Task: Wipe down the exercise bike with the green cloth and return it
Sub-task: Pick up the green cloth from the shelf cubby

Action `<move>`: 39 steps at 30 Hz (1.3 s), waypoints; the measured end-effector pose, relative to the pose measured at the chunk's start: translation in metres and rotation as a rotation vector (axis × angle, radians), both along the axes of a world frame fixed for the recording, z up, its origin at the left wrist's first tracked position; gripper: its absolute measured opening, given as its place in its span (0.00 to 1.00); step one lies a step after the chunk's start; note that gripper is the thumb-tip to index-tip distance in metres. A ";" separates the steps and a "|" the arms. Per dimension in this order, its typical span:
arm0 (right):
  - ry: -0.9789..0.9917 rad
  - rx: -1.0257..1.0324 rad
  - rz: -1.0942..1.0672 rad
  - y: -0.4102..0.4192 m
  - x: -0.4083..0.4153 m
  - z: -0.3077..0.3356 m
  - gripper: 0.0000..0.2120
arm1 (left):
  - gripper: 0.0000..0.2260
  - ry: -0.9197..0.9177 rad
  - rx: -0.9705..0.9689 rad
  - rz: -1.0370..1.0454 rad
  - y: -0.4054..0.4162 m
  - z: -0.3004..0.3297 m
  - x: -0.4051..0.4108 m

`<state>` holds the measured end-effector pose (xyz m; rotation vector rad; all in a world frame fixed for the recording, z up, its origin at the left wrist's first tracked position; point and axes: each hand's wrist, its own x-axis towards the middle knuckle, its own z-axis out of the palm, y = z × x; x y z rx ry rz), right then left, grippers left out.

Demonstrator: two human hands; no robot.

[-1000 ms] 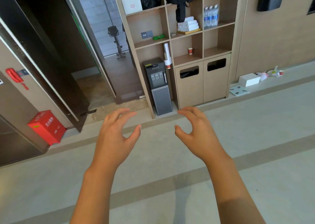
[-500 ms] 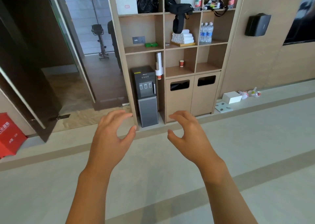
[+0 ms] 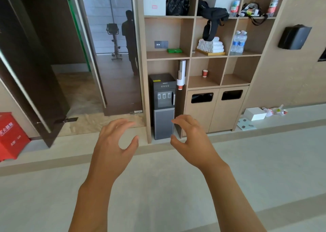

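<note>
The green cloth [image 3: 174, 50] lies folded on a middle shelf of the wooden shelf unit [image 3: 191, 36], beside a wall socket. The exercise bike [image 3: 113, 41] shows small and far away in the mirrored panel on the left. My left hand [image 3: 114, 143] and my right hand [image 3: 192, 140] hover side by side above the floor, well below and short of the cloth. Both have loosely curled fingers and hold nothing.
A grey water dispenser [image 3: 163, 104] stands at the shelf's foot, with a cup holder [image 3: 181, 74] beside it. A dark door [image 3: 35, 69] stands open on the left above a red box [image 3: 10, 136]. A person's reflection [image 3: 130, 39] shows in the mirror. White towels [image 3: 210, 45] and water bottles [image 3: 239, 41] fill neighbouring shelves.
The view has moved closer to the shelf unit and tilted upward, so the shelves loom larger. Both hands keep the same loose, empty pose in front of me.
</note>
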<state>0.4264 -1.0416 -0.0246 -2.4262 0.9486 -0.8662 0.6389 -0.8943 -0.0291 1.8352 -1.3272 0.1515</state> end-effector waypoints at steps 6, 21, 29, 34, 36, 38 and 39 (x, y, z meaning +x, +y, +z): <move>0.015 0.001 0.086 -0.040 0.064 -0.003 0.24 | 0.17 0.022 0.018 0.135 -0.022 -0.007 0.048; -0.013 0.030 0.241 -0.262 0.167 0.001 0.22 | 0.17 0.003 0.039 0.264 -0.215 0.002 0.124; -0.094 0.089 0.207 -0.389 0.161 0.003 0.23 | 0.18 -0.054 0.113 0.212 -0.348 0.023 0.120; -0.127 0.124 0.113 -0.449 0.137 -0.008 0.24 | 0.17 -0.099 0.122 0.134 -0.424 0.033 0.109; -0.133 0.108 0.082 -0.471 0.130 -0.011 0.25 | 0.17 -0.116 0.129 0.096 -0.454 0.032 0.107; -0.137 0.097 0.061 -0.492 0.125 -0.016 0.24 | 0.17 -0.121 0.148 0.057 -0.480 0.030 0.106; -0.133 0.091 0.048 -0.502 0.123 -0.019 0.24 | 0.16 -0.119 0.147 0.033 -0.493 0.028 0.107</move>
